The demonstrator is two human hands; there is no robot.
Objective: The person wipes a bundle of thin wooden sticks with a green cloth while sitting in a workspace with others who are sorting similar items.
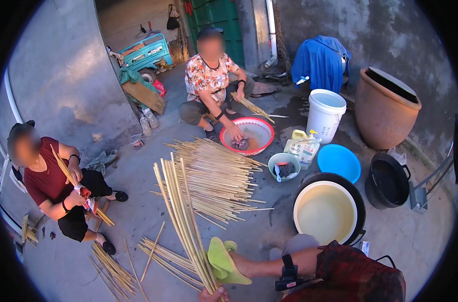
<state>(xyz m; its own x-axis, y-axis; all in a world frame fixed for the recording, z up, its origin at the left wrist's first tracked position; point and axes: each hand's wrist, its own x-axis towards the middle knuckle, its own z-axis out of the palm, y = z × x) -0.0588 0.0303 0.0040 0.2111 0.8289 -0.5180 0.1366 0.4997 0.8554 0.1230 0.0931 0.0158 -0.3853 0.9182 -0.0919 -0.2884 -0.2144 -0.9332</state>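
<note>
Stalks (181,211) in a bundle, gripped at the lower end by left hand (212,294) — fingers wrapped round the butts, tips fanning up and left. Right hand (224,261) inside a green glove, pressed flat against the bundle just above the grip. Loose pile (216,176) on concrete beyond, touching the bundle's upper part. Near right: pot (327,211) of pale water, blue bowl (339,161), white bucket (325,113) — well apart from the hands.

left hand (212,295) is cut off by the bottom edge, fingers mostly out of view. right hand (228,261) sits inside a green cloth (223,259), grip can't be told. stick bundle (183,216) base hidden behind both.
</note>
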